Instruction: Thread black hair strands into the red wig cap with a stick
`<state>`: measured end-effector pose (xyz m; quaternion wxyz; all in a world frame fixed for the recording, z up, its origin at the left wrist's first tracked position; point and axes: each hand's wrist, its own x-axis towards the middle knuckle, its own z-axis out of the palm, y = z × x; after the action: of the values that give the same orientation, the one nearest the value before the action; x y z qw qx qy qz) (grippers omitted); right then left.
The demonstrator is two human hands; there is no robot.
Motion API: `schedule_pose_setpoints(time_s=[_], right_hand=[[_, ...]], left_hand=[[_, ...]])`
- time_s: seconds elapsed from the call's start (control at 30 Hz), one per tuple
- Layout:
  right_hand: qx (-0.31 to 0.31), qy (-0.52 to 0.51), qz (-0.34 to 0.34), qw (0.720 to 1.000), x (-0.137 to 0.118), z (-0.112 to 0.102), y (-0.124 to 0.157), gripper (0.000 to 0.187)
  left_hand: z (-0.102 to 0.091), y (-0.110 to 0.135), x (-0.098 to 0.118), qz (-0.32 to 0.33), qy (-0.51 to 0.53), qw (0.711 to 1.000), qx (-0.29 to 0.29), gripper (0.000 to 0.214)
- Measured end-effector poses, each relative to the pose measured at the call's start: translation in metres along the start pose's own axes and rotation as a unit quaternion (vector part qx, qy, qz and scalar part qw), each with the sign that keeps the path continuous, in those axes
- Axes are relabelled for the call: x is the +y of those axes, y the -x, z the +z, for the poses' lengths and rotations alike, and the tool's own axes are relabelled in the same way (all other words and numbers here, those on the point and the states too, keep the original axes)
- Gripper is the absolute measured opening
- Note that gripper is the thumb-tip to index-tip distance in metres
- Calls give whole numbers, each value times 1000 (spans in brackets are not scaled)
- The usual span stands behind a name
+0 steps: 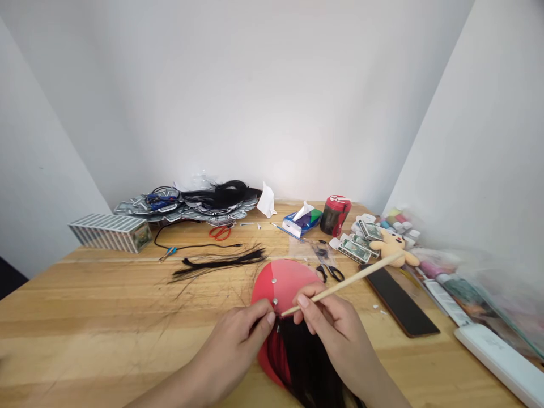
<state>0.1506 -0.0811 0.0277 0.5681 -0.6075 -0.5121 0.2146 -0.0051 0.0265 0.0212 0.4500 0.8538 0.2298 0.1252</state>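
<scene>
A rounded red pad (pixel 293 277) in two shades, with two silver pin heads (pixel 274 281), lies in front of me. Black hair (pixel 306 357) hangs from its middle down over its near part. My right hand (pixel 340 326) grips a slim pale wooden stick (pixel 361 275) like a pen, its lower tip at the top edge of the hair. Just left of that tip, the thumb and forefinger of my left hand (pixel 240 337) are pinched together over the pad. What they pinch is too small to make out.
Loose black strands (pixel 221 260) and red-handled scissors (pixel 220 232) lie beyond on the left. Black scissors (pixel 329 272), a phone (pixel 402 300), a tissue pack (pixel 301 221) and a plush toy (pixel 393 246) are on the right. A boxed stack (pixel 110 232) stands far left.
</scene>
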Motion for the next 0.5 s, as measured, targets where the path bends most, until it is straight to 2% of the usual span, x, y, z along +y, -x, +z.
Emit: schedule_pose_setpoints(time_s=[0.17, 0.5], right_hand=[[-3, 2, -6, 1000, -1, 0, 1, 31], [3, -21, 6, 1000, -4, 1, -2, 37]], left_hand=[[1, -2, 8, 14, -110, 994, 22, 29], [6, 2, 11, 49, -220, 973, 39, 23]])
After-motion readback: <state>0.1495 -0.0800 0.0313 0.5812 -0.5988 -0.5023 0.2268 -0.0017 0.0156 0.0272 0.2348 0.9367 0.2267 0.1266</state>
